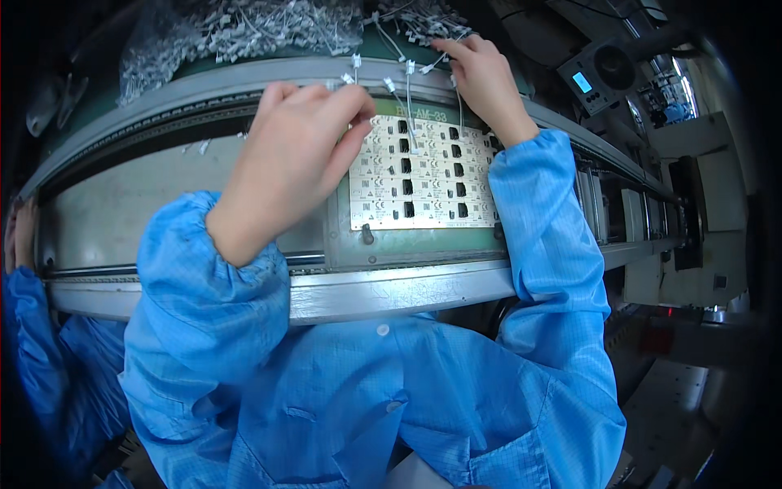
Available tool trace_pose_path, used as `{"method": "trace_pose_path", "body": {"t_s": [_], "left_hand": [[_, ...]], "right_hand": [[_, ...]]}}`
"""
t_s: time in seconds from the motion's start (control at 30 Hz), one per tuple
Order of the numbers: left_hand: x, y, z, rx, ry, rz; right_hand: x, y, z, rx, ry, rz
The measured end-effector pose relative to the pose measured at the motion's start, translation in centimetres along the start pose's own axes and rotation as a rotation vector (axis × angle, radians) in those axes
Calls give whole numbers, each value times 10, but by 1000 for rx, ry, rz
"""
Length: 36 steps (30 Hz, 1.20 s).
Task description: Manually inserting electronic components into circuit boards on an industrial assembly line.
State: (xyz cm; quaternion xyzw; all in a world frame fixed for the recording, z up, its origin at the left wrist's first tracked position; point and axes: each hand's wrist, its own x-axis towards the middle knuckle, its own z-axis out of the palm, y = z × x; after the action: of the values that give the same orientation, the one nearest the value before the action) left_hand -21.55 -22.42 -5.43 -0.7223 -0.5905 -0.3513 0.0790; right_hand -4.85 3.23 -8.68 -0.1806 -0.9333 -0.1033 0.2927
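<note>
My left hand (297,151) is over the upper left corner of a white panel of printed circuit boards (381,173), fingers bent and thumb tip close to the index finger. Anything pinched there is hidden. Black rectangular parts (407,187) stand in columns on the panel. At its far right side, my right hand (487,85) reaches to a pile of white connector cables (428,24), index finger stretched out and thumb apart from it. Single white cables (410,98) lie over the rail's far edge, one reaching down onto the panel.
A clear plastic bag of white cables (244,33) lies beyond the conveyor's far rail (204,77). The near metal rail (399,292) runs before me. A dark device with a lit display (599,77) stands at right. Another person's hand (23,232) is at far left.
</note>
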Motion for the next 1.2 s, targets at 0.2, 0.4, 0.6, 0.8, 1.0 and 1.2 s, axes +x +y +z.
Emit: {"method": "trace_pose_path", "body": {"t_s": [0.2, 0.4, 0.6, 0.8, 1.0, 1.2], "left_hand": [[7, 4, 4, -40, -44, 4], [2, 22, 23, 102, -66, -86], [11, 23, 28, 220, -186, -173], [11, 26, 29, 244, -194, -212], [13, 25, 31, 268, -221, -182], [17, 57, 17, 360, -311, -42]], "right_hand": [[-2, 16, -16, 139, 64, -7], [-7, 13, -73, 710, 194, 196], [-26, 18, -86, 836, 21, 391], [-28, 36, -71, 960, 25, 477], [-20, 24, -93, 903, -32, 587], [-24, 43, -93, 947, 6, 650]]}}
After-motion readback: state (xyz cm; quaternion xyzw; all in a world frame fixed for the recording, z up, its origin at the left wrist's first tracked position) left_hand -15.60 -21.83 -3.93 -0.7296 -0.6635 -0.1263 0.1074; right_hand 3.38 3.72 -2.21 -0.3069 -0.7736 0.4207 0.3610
